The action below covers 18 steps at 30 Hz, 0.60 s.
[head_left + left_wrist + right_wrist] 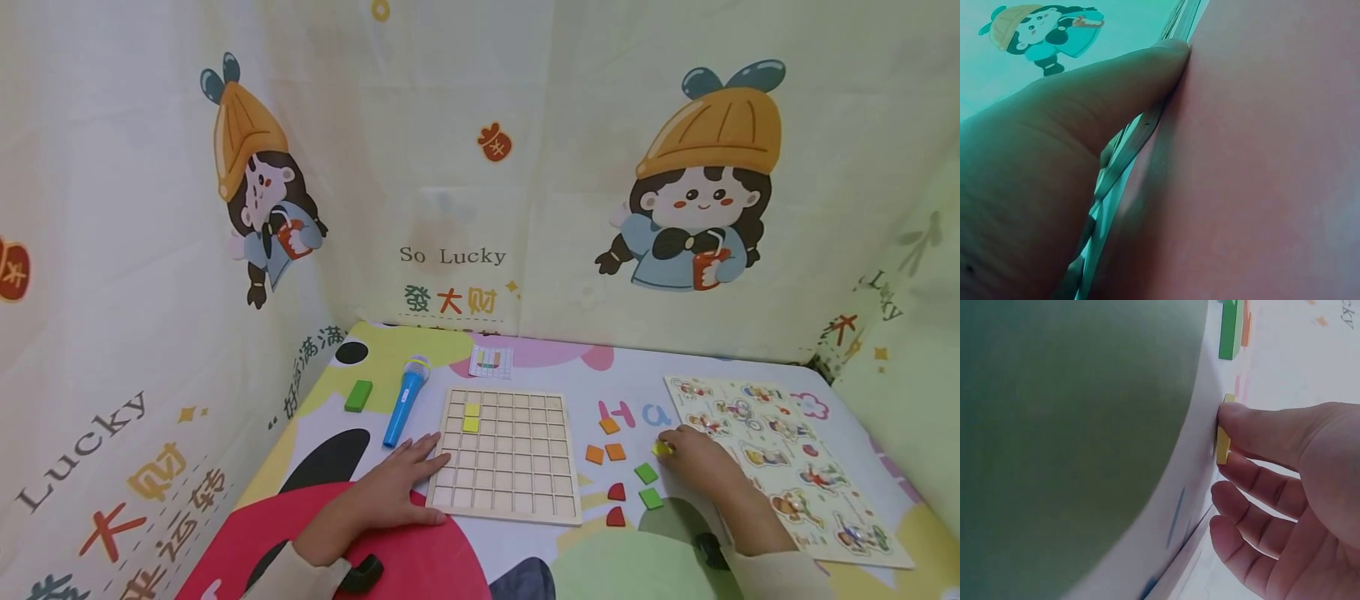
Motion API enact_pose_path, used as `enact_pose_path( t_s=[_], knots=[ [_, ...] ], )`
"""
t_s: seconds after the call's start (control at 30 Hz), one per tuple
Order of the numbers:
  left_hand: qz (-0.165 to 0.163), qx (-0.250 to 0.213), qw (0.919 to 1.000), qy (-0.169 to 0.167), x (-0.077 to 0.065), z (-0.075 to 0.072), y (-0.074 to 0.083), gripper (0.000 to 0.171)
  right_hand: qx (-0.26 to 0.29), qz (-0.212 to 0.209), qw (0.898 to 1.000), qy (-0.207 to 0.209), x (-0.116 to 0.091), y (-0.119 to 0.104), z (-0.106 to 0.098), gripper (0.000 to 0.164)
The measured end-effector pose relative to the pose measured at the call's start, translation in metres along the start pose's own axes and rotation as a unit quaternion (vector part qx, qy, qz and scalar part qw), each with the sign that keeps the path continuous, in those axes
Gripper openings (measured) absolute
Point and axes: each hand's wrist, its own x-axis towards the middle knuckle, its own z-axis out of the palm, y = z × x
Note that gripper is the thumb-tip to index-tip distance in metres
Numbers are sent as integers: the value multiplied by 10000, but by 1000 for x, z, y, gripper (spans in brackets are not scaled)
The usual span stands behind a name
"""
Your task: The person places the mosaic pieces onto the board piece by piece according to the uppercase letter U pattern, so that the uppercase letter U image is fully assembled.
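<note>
A wooden grid board (pixel 498 454) lies on the patterned tablecloth, with two yellow square tiles (pixel 471 424) one above the other in its upper left cells. My left hand (pixel 393 479) rests at the board's left edge, fingers spread; in the left wrist view its thumb (pixel 1129 78) lies against that edge. Over on the right, my right hand (pixel 701 467) pinches a yellow tile (pixel 1224 434) between thumb and index finger, close to the table. Left of that hand lie green square tiles (pixel 651 499), orange square tiles (pixel 615 452) and red quarter-round pieces (pixel 616 517).
A blue toy microphone (pixel 405 404) and a green block (pixel 358 396) lie left of the board. Behind it is a small printed card (pixel 491 362). A picture puzzle board (pixel 847 492) lies at the right, partly beneath my right forearm. Printed cloth walls (pixel 555 208) enclose the table.
</note>
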Motion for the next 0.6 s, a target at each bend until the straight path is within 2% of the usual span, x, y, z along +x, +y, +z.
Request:
enact_pose_path(
  t_s=[0.1,0.3,0.5,0.6],
  knots=[
    [6,57,10000,25,0,0,0,97,-16,-37,10000,61,1,-4,2,34],
    [255,336,9991,-88,-1,-2,0,96,87,-71,9998,145,6,-20,4,35],
    [486,397,9979,-143,0,-1,-1,92,370,-433,9979,306,9,-41,7,34],
    [562,429,9974,-158,1,0,-2,91,461,-472,9973,327,12,-53,10,33]
  ],
)
